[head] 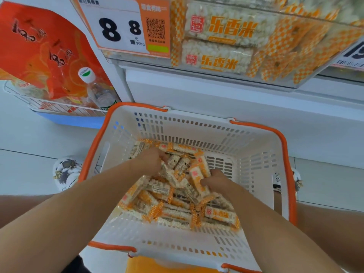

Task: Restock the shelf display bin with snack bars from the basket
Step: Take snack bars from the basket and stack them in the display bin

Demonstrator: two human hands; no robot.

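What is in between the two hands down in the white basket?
In the head view, a heap of orange-and-white wrapped snack bars lies between the left hand and right hand, inside the white plastic basket with orange rim.

Left hand [152, 160] fingertips buried in the snack bars [177, 194], grip unclear. Right hand [213, 180] fingers curl under a bar, tips hidden. Bars beneath both hands covered. Display bin [256, 40] far above the fingers, cut off at top edge, right part blurred. Basket [177, 245] near corner cropped at bottom.
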